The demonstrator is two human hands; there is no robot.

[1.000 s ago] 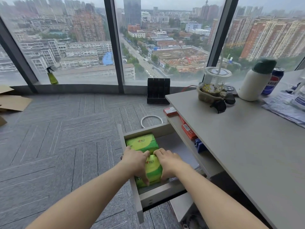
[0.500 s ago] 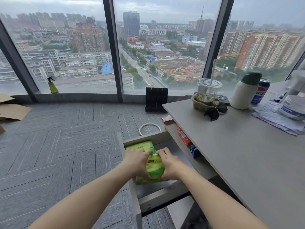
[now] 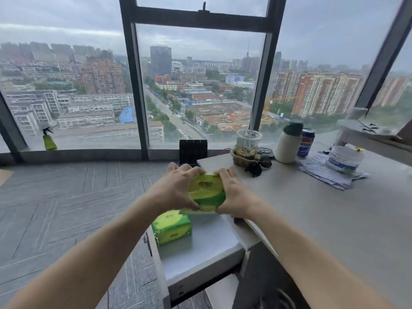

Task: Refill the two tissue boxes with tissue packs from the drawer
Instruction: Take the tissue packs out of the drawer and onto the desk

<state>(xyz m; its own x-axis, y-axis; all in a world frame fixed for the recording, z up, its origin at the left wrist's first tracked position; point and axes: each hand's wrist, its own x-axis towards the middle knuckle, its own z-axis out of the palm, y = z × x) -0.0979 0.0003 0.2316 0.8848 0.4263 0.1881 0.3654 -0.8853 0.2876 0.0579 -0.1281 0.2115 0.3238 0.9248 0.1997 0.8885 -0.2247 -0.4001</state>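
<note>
The left hand (image 3: 176,188) and right hand (image 3: 234,195), fingers pressed against its ends, had raised one tissue pack (image 3: 206,194) clear above the drawer (image 3: 200,253), leaving the second pack (image 3: 171,226) at its far left.

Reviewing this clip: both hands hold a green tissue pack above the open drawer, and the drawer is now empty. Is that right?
Not quite. Both the left hand and right hand do hold a green tissue pack above the open drawer, but the head view shows a second green pack lying in the drawer.
</note>
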